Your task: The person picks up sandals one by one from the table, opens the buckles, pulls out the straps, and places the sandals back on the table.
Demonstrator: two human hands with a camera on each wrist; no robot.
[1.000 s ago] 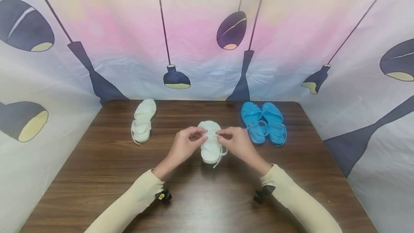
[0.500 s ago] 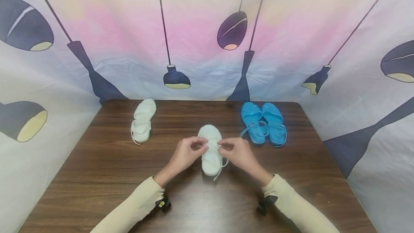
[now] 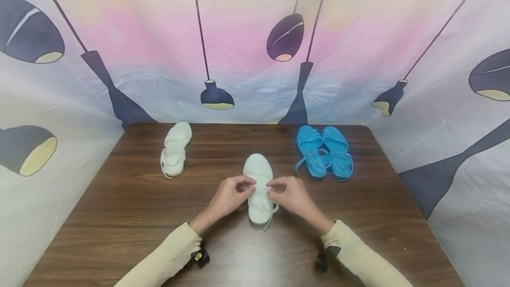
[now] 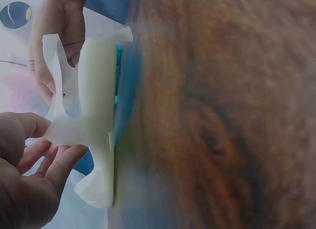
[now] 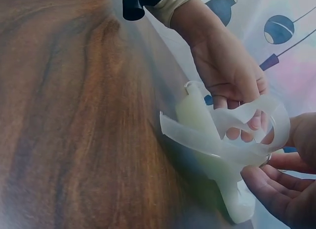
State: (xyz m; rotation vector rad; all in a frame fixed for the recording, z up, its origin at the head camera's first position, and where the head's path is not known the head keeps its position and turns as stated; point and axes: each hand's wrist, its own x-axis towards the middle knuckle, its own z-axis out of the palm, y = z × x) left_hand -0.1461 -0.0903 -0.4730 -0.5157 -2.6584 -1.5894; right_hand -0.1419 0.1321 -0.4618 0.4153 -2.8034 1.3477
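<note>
A white sandal (image 3: 257, 166) points toe-away at mid-table, between the two hands. My left hand (image 3: 230, 196) pinches its left side near the middle, thumb and fingertips at the upper strap. On the other side my right hand (image 3: 294, 196) pinches the strap close to the buckle. A loose ankle strap (image 5: 182, 135) curves out past the sole in the right wrist view. Seen from the left wrist, the sandal's sole (image 4: 98, 81) stands close over the wood, and the left fingers (image 4: 66, 162) grip the strap's edge.
Another white sandal (image 3: 178, 136) lies at the back left of the brown wooden table (image 3: 119, 216). Two blue sandals, one on the left (image 3: 310, 138) and one on the right (image 3: 335, 140), lie side by side at the back right. A lamp-printed curtain (image 3: 247, 25) hangs behind.
Both hands have brought the white sandal nearer to the person, down in the head view, keeping their pinch on its sides. The other sandals stay where they were.
</note>
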